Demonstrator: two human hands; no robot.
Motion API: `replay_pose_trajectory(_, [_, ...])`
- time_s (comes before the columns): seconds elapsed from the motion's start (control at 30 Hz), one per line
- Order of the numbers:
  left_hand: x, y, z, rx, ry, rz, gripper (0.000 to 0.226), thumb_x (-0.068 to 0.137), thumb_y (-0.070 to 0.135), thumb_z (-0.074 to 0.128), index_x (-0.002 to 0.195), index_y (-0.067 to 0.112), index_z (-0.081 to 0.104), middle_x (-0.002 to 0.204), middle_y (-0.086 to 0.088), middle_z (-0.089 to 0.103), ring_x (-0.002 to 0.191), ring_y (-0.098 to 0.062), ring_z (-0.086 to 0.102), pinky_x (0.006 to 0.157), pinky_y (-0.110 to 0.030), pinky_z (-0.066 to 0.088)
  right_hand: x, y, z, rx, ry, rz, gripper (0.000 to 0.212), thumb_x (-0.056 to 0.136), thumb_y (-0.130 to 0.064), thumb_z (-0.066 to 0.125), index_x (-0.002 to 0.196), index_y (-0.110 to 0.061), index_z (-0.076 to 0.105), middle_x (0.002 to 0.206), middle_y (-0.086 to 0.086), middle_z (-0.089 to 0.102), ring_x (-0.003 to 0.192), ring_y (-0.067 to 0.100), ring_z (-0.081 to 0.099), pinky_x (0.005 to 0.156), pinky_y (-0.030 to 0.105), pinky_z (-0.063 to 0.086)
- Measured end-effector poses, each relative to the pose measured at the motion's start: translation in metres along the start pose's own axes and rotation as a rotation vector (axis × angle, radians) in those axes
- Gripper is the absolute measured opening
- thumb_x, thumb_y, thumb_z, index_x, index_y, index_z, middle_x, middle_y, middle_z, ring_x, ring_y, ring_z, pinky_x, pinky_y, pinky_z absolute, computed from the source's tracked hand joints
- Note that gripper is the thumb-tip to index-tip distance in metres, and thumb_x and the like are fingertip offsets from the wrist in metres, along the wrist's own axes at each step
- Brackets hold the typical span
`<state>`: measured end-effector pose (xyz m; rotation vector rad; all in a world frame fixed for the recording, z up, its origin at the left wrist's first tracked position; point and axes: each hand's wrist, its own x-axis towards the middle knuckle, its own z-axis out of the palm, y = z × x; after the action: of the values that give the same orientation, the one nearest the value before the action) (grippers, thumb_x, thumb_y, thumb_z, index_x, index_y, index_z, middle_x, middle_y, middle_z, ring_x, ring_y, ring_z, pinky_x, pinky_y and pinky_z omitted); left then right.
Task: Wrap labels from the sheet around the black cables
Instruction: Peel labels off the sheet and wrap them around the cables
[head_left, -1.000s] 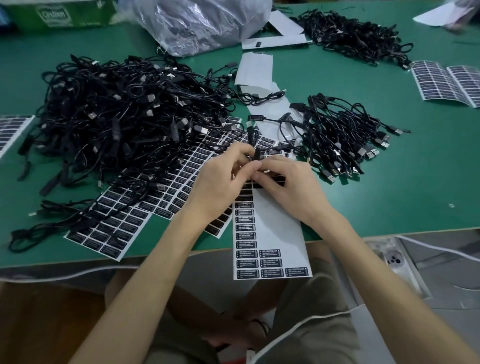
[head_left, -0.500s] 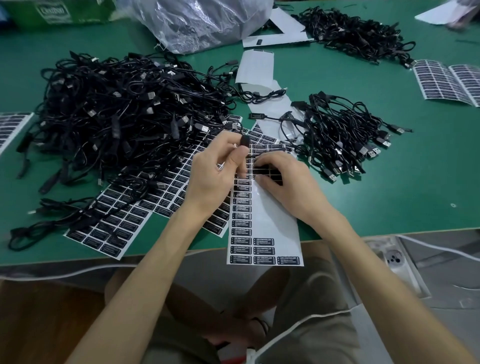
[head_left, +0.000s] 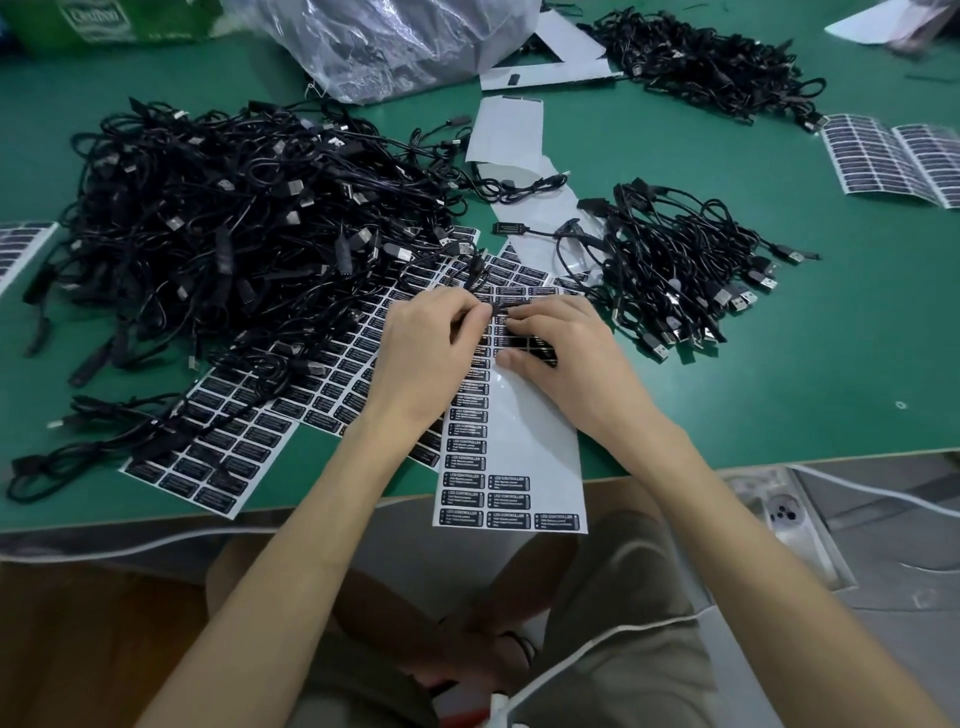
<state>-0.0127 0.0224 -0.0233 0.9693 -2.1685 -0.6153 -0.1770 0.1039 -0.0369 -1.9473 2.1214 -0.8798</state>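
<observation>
Where the two hands meet over the white backing sheet of black printed labels (head_left: 519, 441), the left hand (head_left: 431, 358) is closed narrowly. Its curled fingertips (head_left: 480, 313) pinch a thin black cable (head_left: 475, 275) that runs up toward the heap. The right hand (head_left: 566, 358) is bent, fingertips (head_left: 519, 313) on the same spot and thumb flat on the sheet. Whether these fingers pinch the cable or a label cannot be told.

Edges and room: the green table top (head_left: 805, 395) has a near edge that passes beneath both forearms, and the backing sheet overhangs it. Bare green surface lies right of the right hand, out to the near right. On the left, the large heap of tangled black cables (head_left: 234, 234) lies near the left hand and covers part of a second label sheet (head_left: 208, 457).

Counts:
- **Cable heaps:** three, namely the large heap, a smaller pile (head_left: 675, 270) near the right hand, and a far pile (head_left: 701, 62) at the far side of the table.
- **Bags:** one crumpled clear plastic bag (head_left: 389, 41).
- **Labels:** they lie in four places, namely under the hands, under the heap, at the far-right sheets (head_left: 893, 156) and at the left-edge sheet (head_left: 21, 249).
- **Backing sheet:** the last row holds three labels, the two rows above hold two each, and a single column runs above those.
</observation>
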Motion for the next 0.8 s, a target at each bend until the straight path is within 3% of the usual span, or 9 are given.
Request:
replay_pose_trajectory(0.23, [-0.0009, 0.0018, -0.0016, -0.063, 0.053, -0.032, 0.025, 0.105, 0.028, 0.057, 0.090, 0.014, 0.069, 0.072, 0.009, 0.062, 0.069, -0.018, 0.057, 0.077, -0.045, 0.049, -0.0031, -0.0049, -0.0012, -0.040, 0.001, -0.015, 0.041, 0.096, -0.038, 0.070, 0.125, -0.008, 0.072, 0.128, 0.000, 0.069, 0.129, 0.021, 0.050, 0.108, 0.037, 0.043])
replay_pose_trajectory(0.33, [-0.0001, 0.0010, -0.0021, -0.077, 0.074, -0.045, 0.025, 0.107, 0.027, 0.055, 0.092, 0.012, 0.068, 0.073, 0.006, 0.063, 0.069, -0.016, 0.057, 0.072, -0.043, 0.047, -0.0058, -0.0081, -0.0023, -0.082, -0.004, -0.041, 0.043, 0.100, -0.038, 0.064, 0.134, -0.010, 0.066, 0.130, 0.002, 0.067, 0.128, 0.023, 0.050, 0.107, 0.040, 0.044])
replay_pose_trajectory(0.53, [-0.0007, 0.0014, -0.0027, -0.067, 0.065, -0.042, 0.025, 0.107, 0.028, 0.055, 0.093, 0.013, 0.069, 0.074, 0.003, 0.065, 0.069, -0.018, 0.059, 0.071, -0.044, 0.049, -0.0063, -0.0099, -0.0026, -0.116, -0.041, -0.043, 0.066, 0.096, -0.058, 0.058, 0.140, -0.010, 0.060, 0.137, 0.001, 0.060, 0.131, 0.021, 0.046, 0.108, 0.038, 0.044])
replay_pose_trajectory(0.8, [-0.0006, 0.0004, -0.0013, -0.068, 0.062, -0.035, 0.025, 0.107, 0.029, 0.055, 0.094, 0.013, 0.069, 0.073, 0.004, 0.065, 0.070, -0.021, 0.059, 0.077, -0.046, 0.049, -0.0061, -0.0095, -0.0016, -0.120, 0.027, -0.075, 0.046, 0.097, -0.047, 0.066, 0.124, -0.010, 0.070, 0.116, 0.001, 0.065, 0.114, 0.021, 0.055, 0.096, 0.039, 0.050])
